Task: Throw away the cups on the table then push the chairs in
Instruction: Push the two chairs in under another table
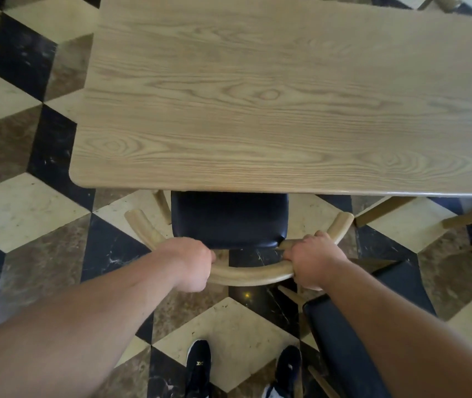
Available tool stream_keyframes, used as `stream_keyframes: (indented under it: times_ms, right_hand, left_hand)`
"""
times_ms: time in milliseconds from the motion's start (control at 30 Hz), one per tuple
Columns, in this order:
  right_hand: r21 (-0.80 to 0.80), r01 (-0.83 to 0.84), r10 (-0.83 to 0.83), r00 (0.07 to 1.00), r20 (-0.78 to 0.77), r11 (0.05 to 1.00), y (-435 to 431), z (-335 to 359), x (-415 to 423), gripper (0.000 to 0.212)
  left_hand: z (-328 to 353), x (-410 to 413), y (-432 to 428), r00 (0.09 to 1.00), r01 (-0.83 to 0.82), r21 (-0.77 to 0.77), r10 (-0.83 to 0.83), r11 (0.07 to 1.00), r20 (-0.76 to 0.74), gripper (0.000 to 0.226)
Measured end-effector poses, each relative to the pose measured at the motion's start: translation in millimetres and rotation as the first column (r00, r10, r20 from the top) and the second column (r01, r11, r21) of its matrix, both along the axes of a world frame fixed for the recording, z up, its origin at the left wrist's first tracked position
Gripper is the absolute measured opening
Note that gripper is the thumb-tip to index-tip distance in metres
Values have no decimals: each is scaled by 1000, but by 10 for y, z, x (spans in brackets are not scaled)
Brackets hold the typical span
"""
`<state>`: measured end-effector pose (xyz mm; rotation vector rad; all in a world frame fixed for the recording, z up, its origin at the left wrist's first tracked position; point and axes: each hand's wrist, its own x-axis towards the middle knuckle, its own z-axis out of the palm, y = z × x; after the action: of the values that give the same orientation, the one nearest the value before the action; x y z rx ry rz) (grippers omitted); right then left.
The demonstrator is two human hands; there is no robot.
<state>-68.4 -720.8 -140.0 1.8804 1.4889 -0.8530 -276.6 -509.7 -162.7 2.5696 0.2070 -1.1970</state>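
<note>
Right now your left hand (190, 264) and right hand (311, 258) each have a closed grip around the curved wooden backrest (250, 275) of the chair (229, 216), one near each end. Its dark seat sits partly under the near edge of the wooden worktop (272, 96), and a second dark-seated chair (344, 340) stands beside your right forearm.

The floor (28, 202) is polished stone laid in a cube pattern of cream, brown and black tiles, with a small yellow glint of light on a black tile near the middle. A pale wooden table (286, 96) with strong grain fills the far half. Wooden legs (384, 209) show beneath its right side.
</note>
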Motion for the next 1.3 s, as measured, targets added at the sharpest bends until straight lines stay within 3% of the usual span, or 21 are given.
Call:
stream_keyframes:
  times_ms: [167, 300, 567, 633, 700, 800, 900, 967, 1067, 1300]
  right_hand:
    - [-5, -13, 12, 999, -49, 1000, 16, -125, 76, 22]
    - [27, -24, 26, 996, -86, 999, 19, -144, 123, 17]
    - [71, 8, -5, 999, -45, 997, 0, -53, 65, 15]
    - [191, 50, -60, 997, 47, 980, -121, -21, -91, 30]
    - [397, 173, -212, 976, 57, 901, -358, 1, -295, 55]
    - [549, 401, -401, 907, -128, 733, -1059, 223, -598, 78]
    - [476, 526, -536, 834, -129, 705, -2055, 482, -644, 65]
    - [391, 613, -636, 767, -88, 686, -2804, 676, -624, 49]
    - [318, 685, -722, 692, 1, 656, -3842, 938, -619, 37]
    - [320, 745, -800, 595, 80, 586, -5970, 1127, -676, 42]
  left_hand:
    - [-76, -10, 45, 1000, -8, 0, 8, 1000, -5, 12]
    - [-70, -18, 33, 1000, 24, 41, -24, 999, 12, 33]
    - [23, -21, -67, 997, -66, 133, 60, 989, 43, 30]
    - [97, -60, -172, 990, -109, 237, 84, 965, 112, 25]
    - [127, -152, -291, 969, -177, 330, 105, 927, 224, 33]
    - [291, -244, -711, 845, -273, 222, 123, 936, 520, 60]
    - [684, -74, -1500, 716, -156, -12, 122, 988, 688, 44]
    - [960, 146, -2181, 743, -56, -136, 132, 989, 656, 32]
    - [1105, 440, -3138, 825, 24, -246, 119, 969, 552, 39]
    - [922, 834, -5116, 898, 124, -232, -10, 965, 440, 45]
